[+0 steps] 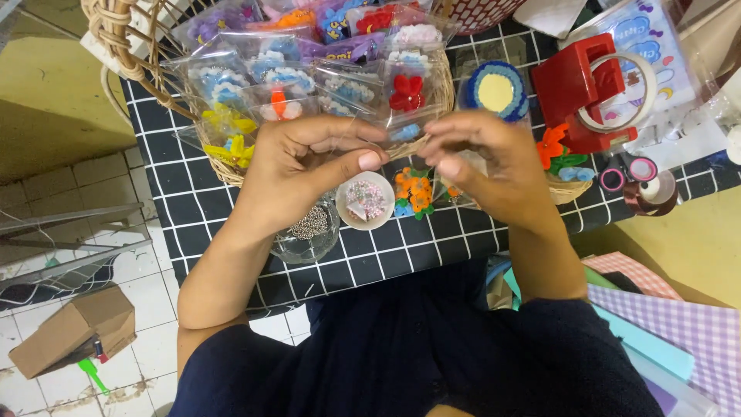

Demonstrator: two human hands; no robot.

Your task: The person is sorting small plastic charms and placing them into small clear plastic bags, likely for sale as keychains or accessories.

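My left hand (297, 166) and my right hand (482, 166) meet over a black table with a white grid (193, 205), fingertips nearly touching. Both pinch a small clear plastic bag (401, 133), hard to make out between the fingers. Just below the hands lie a small white dish of pastel beads (366, 201) and a little orange and blue flower piece (413, 193). A clear glass bowl of tiny metallic beads (309, 228) sits under my left wrist. Behind the hands stands a wicker basket (139, 62) full of bagged colourful flower ornaments.
A red tape dispenser (590, 89) stands at the right, beside a blue and yellow round piece (495, 91) and small tape rolls (629, 174). Checked paper sheets (679, 324) lie at lower right. A cardboard box (73, 328) rests on the tiled floor at left.
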